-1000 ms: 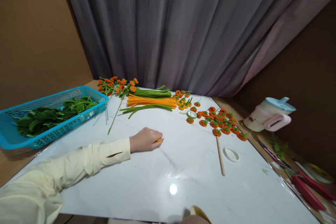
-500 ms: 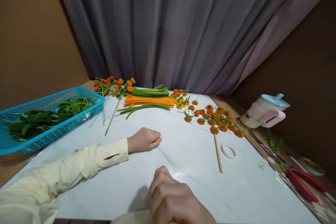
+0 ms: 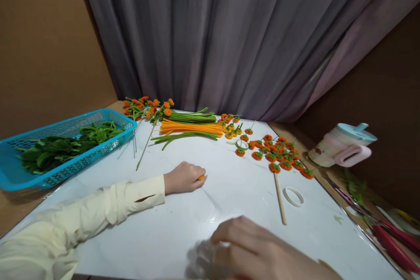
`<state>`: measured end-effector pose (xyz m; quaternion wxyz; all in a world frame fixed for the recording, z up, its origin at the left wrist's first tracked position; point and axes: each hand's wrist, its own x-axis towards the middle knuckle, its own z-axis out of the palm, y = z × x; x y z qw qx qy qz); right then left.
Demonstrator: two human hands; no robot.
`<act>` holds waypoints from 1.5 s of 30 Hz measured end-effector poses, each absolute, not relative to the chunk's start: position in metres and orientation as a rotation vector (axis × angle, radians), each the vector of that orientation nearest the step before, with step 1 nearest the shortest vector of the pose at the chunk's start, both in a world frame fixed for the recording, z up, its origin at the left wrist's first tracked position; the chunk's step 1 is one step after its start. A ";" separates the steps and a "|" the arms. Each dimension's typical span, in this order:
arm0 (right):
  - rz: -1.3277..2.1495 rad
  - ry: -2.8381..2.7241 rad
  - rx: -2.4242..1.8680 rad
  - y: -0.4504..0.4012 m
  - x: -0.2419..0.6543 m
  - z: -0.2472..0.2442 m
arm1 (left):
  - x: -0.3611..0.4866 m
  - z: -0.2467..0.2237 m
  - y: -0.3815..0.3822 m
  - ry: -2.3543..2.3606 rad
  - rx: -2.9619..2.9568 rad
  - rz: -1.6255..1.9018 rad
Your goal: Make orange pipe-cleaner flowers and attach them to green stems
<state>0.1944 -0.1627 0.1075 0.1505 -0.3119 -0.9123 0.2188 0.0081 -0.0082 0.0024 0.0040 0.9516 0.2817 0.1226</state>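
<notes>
My left hand (image 3: 185, 178) is closed in a fist low over the white tabletop (image 3: 183, 232). A small orange-yellow piece (image 3: 201, 178) peeks out between its thumb and finger, the rest of it hidden. Near the bottom edge is my right hand (image 3: 252, 245), blurred by motion, its fingers bent and their tips hidden. A sliver of orange shows beneath it at the frame's edge; I cannot tell whether it is held. Beyond my left hand lie bundles of orange pipe cleaners (image 3: 193, 127) and green pipe cleaners (image 3: 193, 117).
A blue basket (image 3: 85, 164) of green fuzzy leaves stands left. Orange fuzzy persimmons (image 3: 272, 156) cluster at right, with a wooden stick (image 3: 280, 199) and a white tape ring (image 3: 294, 197). A lidded cup (image 3: 341, 145) and red-handled pliers (image 3: 392, 245) sit at the right edge.
My right hand has moved right and its fist has loosened. The view has shifted slightly, while my left hand keeps its grip in place.
</notes>
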 end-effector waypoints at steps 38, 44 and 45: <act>-0.277 -2.523 -1.074 0.125 0.104 0.057 | 0.006 0.000 -0.006 0.859 3.006 0.426; 0.144 -2.086 -0.895 0.133 0.127 0.079 | 0.007 0.001 -0.006 0.856 2.992 0.416; 0.206 -2.039 -0.870 0.135 0.130 0.081 | 0.007 0.001 -0.006 0.854 2.990 0.416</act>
